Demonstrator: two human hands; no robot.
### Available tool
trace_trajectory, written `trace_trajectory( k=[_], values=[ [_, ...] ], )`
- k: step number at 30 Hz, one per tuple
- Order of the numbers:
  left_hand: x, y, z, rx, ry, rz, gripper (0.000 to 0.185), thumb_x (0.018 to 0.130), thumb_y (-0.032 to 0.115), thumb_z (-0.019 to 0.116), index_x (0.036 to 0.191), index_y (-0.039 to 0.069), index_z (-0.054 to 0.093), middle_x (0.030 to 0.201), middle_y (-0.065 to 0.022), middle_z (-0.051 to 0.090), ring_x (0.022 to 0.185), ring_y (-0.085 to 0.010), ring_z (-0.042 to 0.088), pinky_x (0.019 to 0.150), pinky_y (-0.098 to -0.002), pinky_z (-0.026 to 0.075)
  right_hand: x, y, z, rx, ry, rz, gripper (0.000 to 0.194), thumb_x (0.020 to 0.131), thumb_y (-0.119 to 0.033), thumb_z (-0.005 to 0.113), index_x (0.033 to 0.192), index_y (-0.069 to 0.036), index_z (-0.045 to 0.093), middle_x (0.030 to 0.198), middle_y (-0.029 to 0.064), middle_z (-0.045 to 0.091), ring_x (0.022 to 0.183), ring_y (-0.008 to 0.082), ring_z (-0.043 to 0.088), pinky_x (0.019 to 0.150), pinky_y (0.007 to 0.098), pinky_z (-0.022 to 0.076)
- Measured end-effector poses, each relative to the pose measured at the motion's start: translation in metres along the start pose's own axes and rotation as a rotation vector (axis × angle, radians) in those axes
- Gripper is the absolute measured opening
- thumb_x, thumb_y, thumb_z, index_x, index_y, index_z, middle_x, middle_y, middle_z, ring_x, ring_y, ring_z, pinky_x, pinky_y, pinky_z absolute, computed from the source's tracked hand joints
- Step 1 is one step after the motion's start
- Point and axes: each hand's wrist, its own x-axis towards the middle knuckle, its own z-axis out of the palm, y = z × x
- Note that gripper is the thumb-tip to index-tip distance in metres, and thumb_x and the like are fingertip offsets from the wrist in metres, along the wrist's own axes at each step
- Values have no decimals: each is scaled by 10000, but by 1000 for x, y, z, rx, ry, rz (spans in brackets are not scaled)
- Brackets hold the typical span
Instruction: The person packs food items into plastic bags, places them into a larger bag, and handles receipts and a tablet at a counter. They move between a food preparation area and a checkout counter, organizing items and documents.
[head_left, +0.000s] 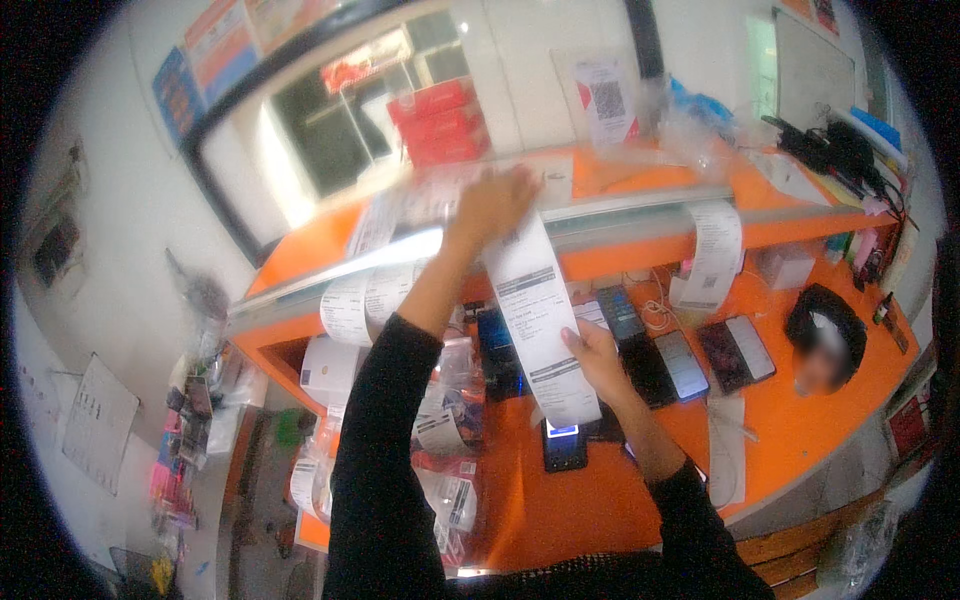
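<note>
A long printed paper receipt (551, 322) hangs over the front edge of the raised counter shelf. My right hand (596, 360) grips its lower right side, the thumb lying on the printed face. Motion blurs my left hand (499, 199), which is up at the shelf edge by the receipt's top end. Its fingers are too smeared to show whether they hold the paper. Below the receipt's bottom edge lies a dark handheld device with a lit screen (564, 448). Several phones, among them a dark one with a pale screen (681, 365), lie right of my right hand.
Other receipts (345, 307) drape over the shelf at left, and a curled one (709, 255) hangs at right. Plastic-wrapped packets (450, 491) lie on the orange desk (517, 517). Red boxes (442, 124) are stacked behind the shelf. A black-rimmed object (829, 330) stands at right.
</note>
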Motion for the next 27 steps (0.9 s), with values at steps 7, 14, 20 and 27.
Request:
trace_trajectory(
  k=[7, 14, 20, 27],
  values=[
    [15, 43, 17, 91, -226, -172, 551, 877, 504, 256, 1176, 100, 483, 1063, -185, 560, 1006, -343, 526, 828, -446, 415, 37, 109, -1, 660, -261, 404, 219, 867, -153, 502, 1016, -2, 555, 949, 62, 586, 862, 148, 533, 763, 281, 430],
    [-47, 28, 35, 394, 165, -134, 704, 853, 488, 370, 1273, -71, 287, 1238, -307, 360, 1125, -461, 358, 950, -511, 268, -54, 45, 5, 412, 81, 151, 368, 879, -145, 480, 1214, -4, 427, 1129, 81, 516, 1015, 147, 469, 887, 294, 366],
    [-89, 59, 6, 320, 125, -83, 359, 743, 178, 571, 1082, 80, 501, 1007, -144, 530, 948, -338, 499, 765, -445, 400, -76, -38, -61, 298, 282, -185, 399, 894, -153, 445, 1234, 43, 373, 1163, 121, 493, 1054, 162, 457, 923, 300, 331],
    [-93, 43, 2, 290, 140, 52, 367, 713, 195, 612, 1039, 72, 497, 988, -141, 528, 872, -327, 508, 717, -418, 393, -87, -61, -79, 236, 218, -191, 345, 899, -111, 404, 1201, 55, 391, 1123, 122, 510, 1025, 152, 468, 897, 283, 344]
  ],
)
